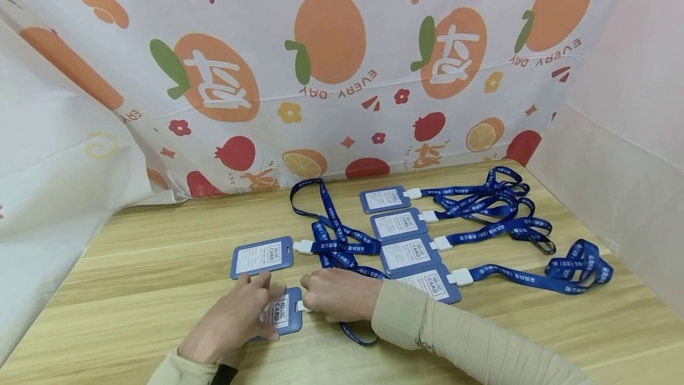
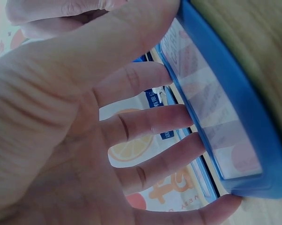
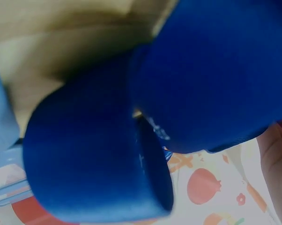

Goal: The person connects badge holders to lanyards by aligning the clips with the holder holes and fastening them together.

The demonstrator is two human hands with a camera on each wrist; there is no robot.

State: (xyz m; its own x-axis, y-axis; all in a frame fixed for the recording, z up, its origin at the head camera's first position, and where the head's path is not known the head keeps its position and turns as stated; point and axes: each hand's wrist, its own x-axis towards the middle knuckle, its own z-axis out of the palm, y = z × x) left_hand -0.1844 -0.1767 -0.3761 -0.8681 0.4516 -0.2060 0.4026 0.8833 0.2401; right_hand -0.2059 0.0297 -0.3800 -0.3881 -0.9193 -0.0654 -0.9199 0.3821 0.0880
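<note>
A blue ID badge holder (image 1: 291, 321) with a white card lies on the wooden table at the near middle. My left hand (image 1: 232, 314) holds it by its edges, thumb on the near side and fingers along the far side; the left wrist view shows the fingertips (image 2: 178, 115) against the blue frame (image 2: 230, 70). At its slotted end, my right hand (image 1: 342, 294) pinches the white clip (image 1: 306, 307) of a blue lanyard, mostly hidden by the fingers. The lanyard strap (image 3: 94, 154) loops large and blurred across the right wrist view.
Another badge holder (image 1: 262, 257) lies just beyond my left hand, its white clip (image 1: 303, 246) beside its slot. Several badge holders with lanyards stand in a column on the right, including the farthest one (image 1: 385, 199). A fruit-print cloth (image 1: 331, 123) hangs behind the table.
</note>
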